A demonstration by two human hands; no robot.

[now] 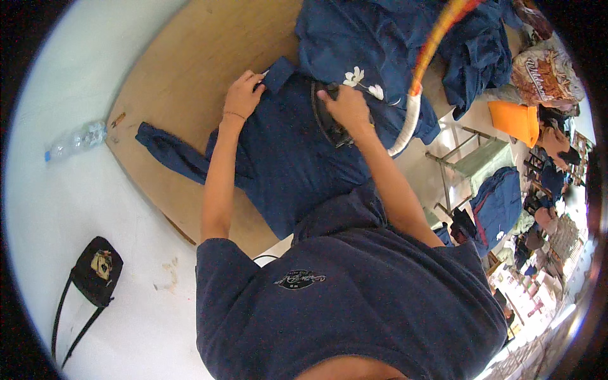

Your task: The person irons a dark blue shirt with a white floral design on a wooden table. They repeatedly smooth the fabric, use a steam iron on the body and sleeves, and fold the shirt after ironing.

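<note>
A navy garment (289, 137) is spread on the brown board-topped table (180, 71) before me, one sleeve stretched out to the left. My left hand (243, 97) grips its far edge, beside a folded flap (280, 75) of the same cloth. In my right hand (349, 108) is the handle of a dark clothes iron (324, 116), which rests on the garment's right part. Its sole is hidden. A white-wrapped cord (408, 123), yellow and red higher up, rises right of my right hand.
Another navy garment (351, 38) with white flowers lies beyond the iron. At right are an orange container (515, 121), a metal-framed stool (484, 159) and stacked navy clothes (498, 204). A plastic bottle (78, 140) and a hanging black bag (97, 270) appear at left by the pale wall.
</note>
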